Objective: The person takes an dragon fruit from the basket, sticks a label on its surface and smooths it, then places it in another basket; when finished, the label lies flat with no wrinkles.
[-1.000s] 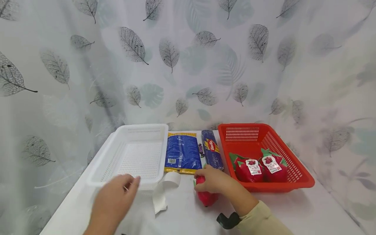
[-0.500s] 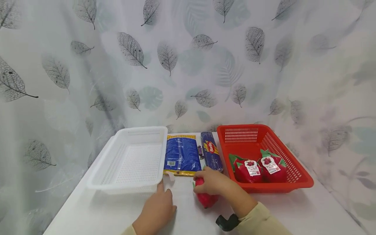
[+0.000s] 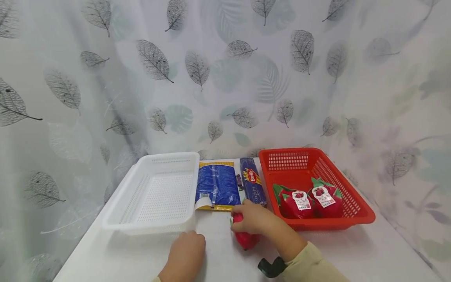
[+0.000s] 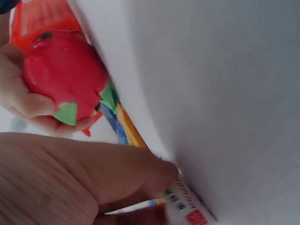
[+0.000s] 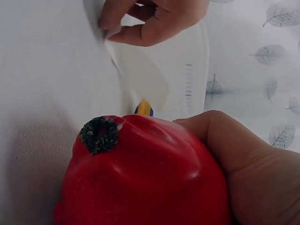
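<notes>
My right hand [image 3: 251, 217] grips a red dragon fruit [image 3: 246, 239] with green leaf tips, on the white table right of centre. In the right wrist view, the dragon fruit [image 5: 150, 173] shows its dark, rough end. My left hand [image 3: 186, 252] is low in front of the white basket [image 3: 151, 226]. Thumb and finger of the left hand [image 5: 154, 21] pinch one end of a white paper strip [image 5: 140, 70] in the right wrist view. Black and red print shows on the strip [image 4: 185, 204] in the left wrist view. Its curled far end rises beside the basket.
A red basket [image 3: 352, 223] at right holds two labelled dragon fruits [image 3: 325, 201]. Between the baskets lie a blue and yellow packet [image 3: 218, 184], a small purple-wrapped item [image 3: 239, 182] and a blue spaghetti pack [image 3: 253, 182]. A leaf-patterned curtain [image 3: 225, 78] hangs behind.
My left hand has moved from the white basket's front left corner rightward, then slightly nearer. The paper strip's curl has shifted and stands up by the packet. My right hand keeps holding the dragon fruit.
</notes>
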Demonstrator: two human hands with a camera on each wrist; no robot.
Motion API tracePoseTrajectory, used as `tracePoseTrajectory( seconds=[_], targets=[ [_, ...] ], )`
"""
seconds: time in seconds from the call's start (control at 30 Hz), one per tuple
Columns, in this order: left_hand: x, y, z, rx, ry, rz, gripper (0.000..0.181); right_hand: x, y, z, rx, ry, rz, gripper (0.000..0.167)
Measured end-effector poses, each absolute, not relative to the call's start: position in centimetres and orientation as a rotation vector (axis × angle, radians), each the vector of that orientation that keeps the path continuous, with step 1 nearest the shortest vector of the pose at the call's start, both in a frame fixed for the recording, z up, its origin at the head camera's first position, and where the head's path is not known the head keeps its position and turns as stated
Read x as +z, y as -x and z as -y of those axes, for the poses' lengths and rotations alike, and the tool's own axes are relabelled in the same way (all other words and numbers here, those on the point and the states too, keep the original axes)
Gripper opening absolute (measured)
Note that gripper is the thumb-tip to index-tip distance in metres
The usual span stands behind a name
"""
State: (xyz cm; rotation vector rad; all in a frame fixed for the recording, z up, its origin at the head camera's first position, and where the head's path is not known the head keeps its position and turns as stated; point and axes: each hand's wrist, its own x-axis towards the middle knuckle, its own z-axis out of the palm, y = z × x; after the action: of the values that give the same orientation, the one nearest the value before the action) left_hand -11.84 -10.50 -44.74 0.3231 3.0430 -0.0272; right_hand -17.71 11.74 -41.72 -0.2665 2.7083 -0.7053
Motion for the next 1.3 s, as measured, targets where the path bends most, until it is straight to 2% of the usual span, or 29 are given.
tracePoseTrajectory(
  seconds=[0.13, 0.33, 0.6, 0.7, 0.77, 0.97, 1.1, 1.3],
  targets=[
    [-44.8, 11.6, 10.7, 0.107, -0.474, -3.144, 0.011, -41.9, 17.4, -11.9, -0.697, 0.26, -2.7, 0.046],
    [-43.3, 11.7, 10.5, 0.662, -0.617, -3.209, 0.025, -42.2, 17.2, -12.2, -0.696, 0.272, -2.705, 0.047],
    [-42.3, 12.7, 9.4, 1.646, -0.344, -3.011, 0.013, -42.5, 17.0, -12.9, -0.691, 0.183, -2.72, 0.057],
    [-42.3, 12.7, 9.0, 1.94, -0.202, -2.769, 0.026, -42.2, 16.3, -13.0, -0.661, 0.189, -2.804, 0.064],
    [-42.2, 12.5, 8.7, 2.007, -0.137, -2.678, 0.037, -41.6, 15.6, -13.0, -0.685, 0.196, -2.896, 0.063],
    [-41.7, 12.2, 8.1, 2.04, -0.178, -2.655, 0.055, -38.6, 13.1, -11.7, -1.071, 0.314, -3.176, 0.041],
    [-41.6, 12.0, 7.5, 2.117, -0.227, -2.52, 0.063, -37.5, 12.1, -10.6, -1.214, 0.456, -3.277, 0.042],
    [-41.4, 11.4, 7.0, 2.13, -0.322, -2.394, 0.079, -37.4, 12.1, -9.5, -1.151, 0.544, -3.355, 0.041]
  ],
)
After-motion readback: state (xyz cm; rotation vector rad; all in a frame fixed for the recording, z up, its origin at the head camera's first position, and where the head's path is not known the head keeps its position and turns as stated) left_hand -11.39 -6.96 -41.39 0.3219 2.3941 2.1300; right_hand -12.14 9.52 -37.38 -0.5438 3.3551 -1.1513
